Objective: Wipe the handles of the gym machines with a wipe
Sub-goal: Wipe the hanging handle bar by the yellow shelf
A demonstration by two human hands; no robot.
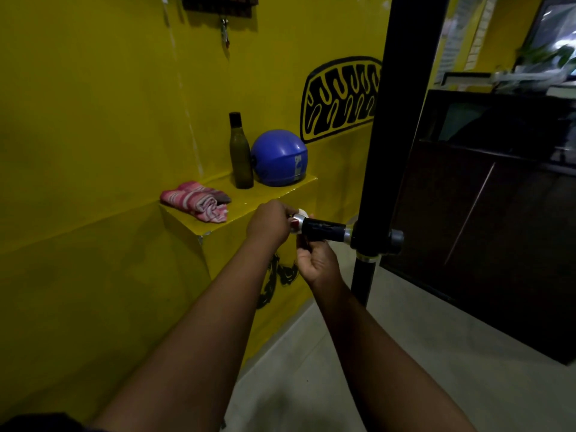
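Step in hand: wiping the chrome tip of the handle [324, 229], which juts from the black post [389, 126]
Left hand [269, 224]: fingers curled round the white wipe [303, 211] at that tip
Right hand [318, 260]: fingers curled under the handle, steadying it
Next: you likely draw the wipe along the grip
Containers: one capped dark bottle [240, 151] on the shelf [249, 201], contents unseen

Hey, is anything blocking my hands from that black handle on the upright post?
Nothing visible. The left hand holds a white wipe at the chrome end of the black cylindrical handle; the right hand sits just beneath it.
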